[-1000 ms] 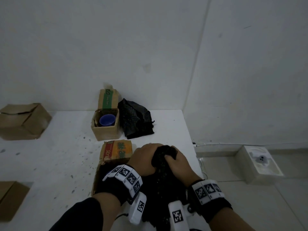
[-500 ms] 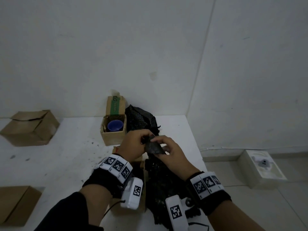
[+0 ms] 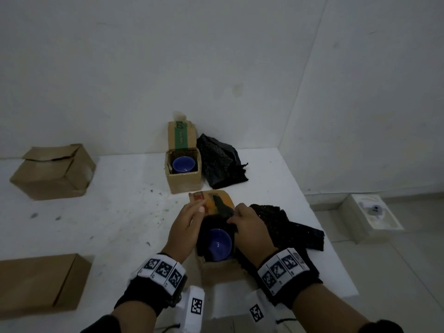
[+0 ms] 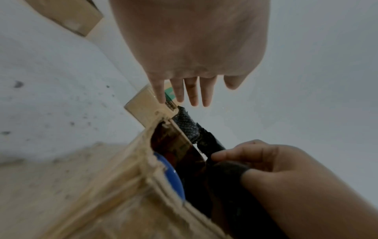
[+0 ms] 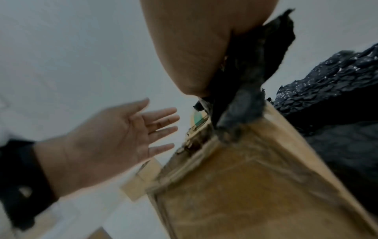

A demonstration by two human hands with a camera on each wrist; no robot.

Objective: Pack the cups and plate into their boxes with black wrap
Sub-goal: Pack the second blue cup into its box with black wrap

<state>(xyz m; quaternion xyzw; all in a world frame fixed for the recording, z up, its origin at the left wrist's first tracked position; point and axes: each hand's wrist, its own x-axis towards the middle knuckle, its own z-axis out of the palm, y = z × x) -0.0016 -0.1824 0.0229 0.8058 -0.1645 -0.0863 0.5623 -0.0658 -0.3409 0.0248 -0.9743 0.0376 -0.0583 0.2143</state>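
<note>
The near cardboard box (image 3: pixel 217 270) stands open on the white table (image 3: pixel 96 212), and everything else is placed from it. Inside it sits a blue cup (image 3: pixel 217 243), mouth up, with black wrap (image 3: pixel 286 227) lining the box's right inner wall and spilling over that wall onto the table to the right of the box. The right hand (image 3: pixel 249 231) is at the box's right rim, thumb and curled fingers pinching a fold of the black wrap just above the cup. The left hand (image 3: pixel 186 227) hovers over the box's left rim with its fingers straight, spread and holding nothing; the right wrist view shows its palm open (image 5: pixel 114 137). The box's printed lid flap (image 3: pixel 212 203) stands up on the far side, just beyond both hands.

Behind the near box, a second open box (image 3: pixel 183 175) holds another blue cup (image 3: pixel 183 164), its flap with a green stripe raised against the wall. Touching that box's right side lies a crumpled heap of black wrap (image 3: pixel 221 164). Well to the left of the near box are a closed carton (image 3: pixel 54 173) at the back and a flat brown box (image 3: pixel 40 284) at the front
</note>
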